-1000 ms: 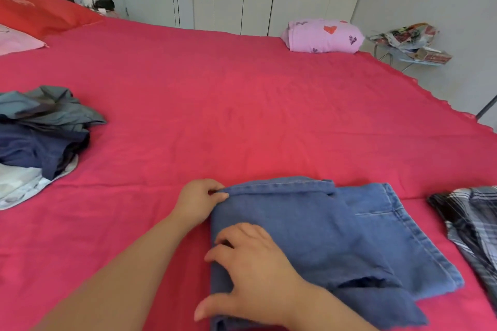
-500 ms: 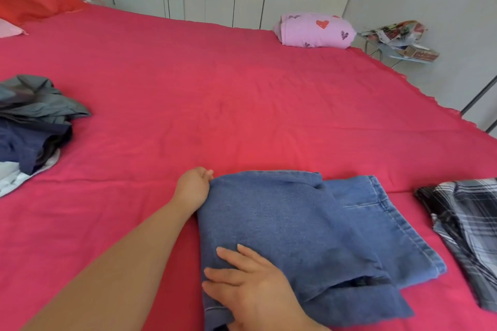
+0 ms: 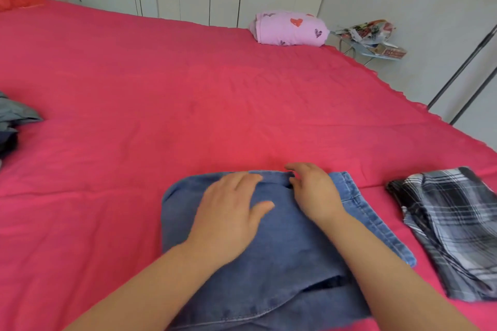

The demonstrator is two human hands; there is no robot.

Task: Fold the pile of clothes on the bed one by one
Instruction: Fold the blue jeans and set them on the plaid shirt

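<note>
Head view showed both bare forearms reaching forward from the lower edge, with the left hand laid palm down on the folded denim garment, its fingers straight and close together and the thumb spread out to the right, pressing the cloth flat and gripping nothing. The right hand lay just beside it, also palm down, its fingers only lightly bent and reaching to the far edge of the denim, resting there without closing round any cloth. The denim lay at the near middle of the bed, a thick blue bundle with rounded corners, a stitched hem band showing along its right side and a dark gap between layers near the right wrist. The bed's red sheet was thin and finely creased. A plaid garment in grey, black and white lay near the denim on the right, soft and rumpled. At the left edge sat a heap of grey and dark clothes, well apart, and a pink heart-printed bundle rested at the far edge
</note>
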